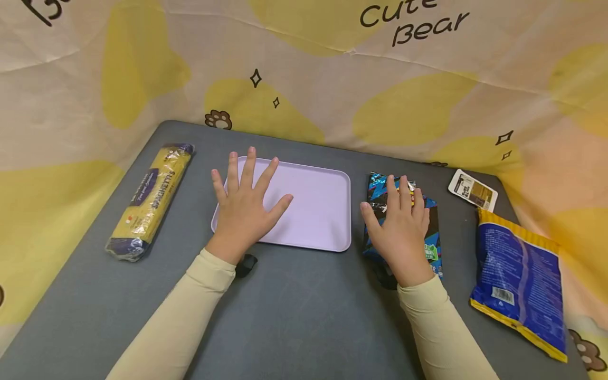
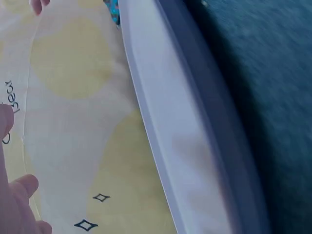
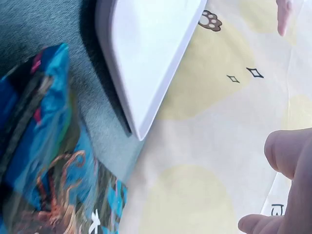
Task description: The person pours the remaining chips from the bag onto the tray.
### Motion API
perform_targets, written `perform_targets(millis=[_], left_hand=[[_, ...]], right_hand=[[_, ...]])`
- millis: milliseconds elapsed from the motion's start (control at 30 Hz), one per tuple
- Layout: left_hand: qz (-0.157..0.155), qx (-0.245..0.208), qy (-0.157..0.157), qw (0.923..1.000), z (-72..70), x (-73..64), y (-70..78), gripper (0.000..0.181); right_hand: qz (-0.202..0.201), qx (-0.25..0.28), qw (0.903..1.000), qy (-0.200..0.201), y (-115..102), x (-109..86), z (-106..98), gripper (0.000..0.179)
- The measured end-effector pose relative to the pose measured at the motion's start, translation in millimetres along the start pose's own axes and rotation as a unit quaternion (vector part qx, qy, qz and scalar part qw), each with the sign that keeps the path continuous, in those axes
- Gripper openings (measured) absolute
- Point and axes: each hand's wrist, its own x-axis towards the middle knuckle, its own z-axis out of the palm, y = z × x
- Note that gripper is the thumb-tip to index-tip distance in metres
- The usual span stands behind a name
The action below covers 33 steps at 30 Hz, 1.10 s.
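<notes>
With fingers spread, my left hand [image 1: 245, 211] is held over the left part of a pale lilac tray [image 1: 313, 211]; it grips nothing. The tray lies flat and bears nothing that I can see. My right hand [image 1: 401, 232] hovers over a black and blue snack bag [image 1: 377, 192], its fingers extended and holding nothing. Part of that bag is hidden behind the hand. In the right wrist view, the snack bag [image 3: 53, 170] lies beside the tray [image 3: 146, 53], and the right hand [image 3: 292, 170] appears above the table, apart from both.
A yellow spaghetti pack [image 1: 152, 200] lies at the left of the grey table [image 1: 294, 316]. On the right are a blue and yellow bag [image 1: 520, 279] and a small white packet [image 1: 473, 190]. A patterned cloth [image 1: 304, 68] hangs behind the table.
</notes>
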Motion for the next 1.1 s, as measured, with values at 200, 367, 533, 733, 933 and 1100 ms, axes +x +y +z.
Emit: perform_targets(millis=[200, 367, 533, 733, 933, 1100], left_hand=[[-0.006, 0.005, -0.013, 0.9999, -8.6, -7.0, -7.8, 0.078], [-0.013, 0.011, -0.019, 0.9997, -16.1, -15.2, -18.6, 0.081], [-0.032, 0.025, -0.049, 0.998, -24.5, -26.7, -27.6, 0.086], [-0.044, 0.015, -0.082, 0.9955, -31.5, -37.5, -28.8, 0.084], [-0.048, -0.002, -0.109, 0.9929, -36.7, -47.4, -30.1, 0.081], [-0.052, -0.007, -0.127, 0.9905, -33.7, -53.1, -33.0, 0.079]], right_hand=[[0.008, 0.0, 1.0, -0.005, 5.4, -6.0, -3.5, 0.087], [0.011, 0.001, 0.9999, -0.003, 10.9, -11.8, -5.2, 0.088], [0.003, -0.003, 1.0, 0.0, 17.0, -17.5, -3.0, 0.088], [-0.002, -0.01, 0.9999, 0.003, 21.9, -26.5, 0.0, 0.088], [-0.004, -0.024, 0.9997, -0.005, 23.7, -35.1, 4.8, 0.089], [-0.004, -0.035, 0.9991, -0.025, 24.2, -43.3, 10.2, 0.089]])
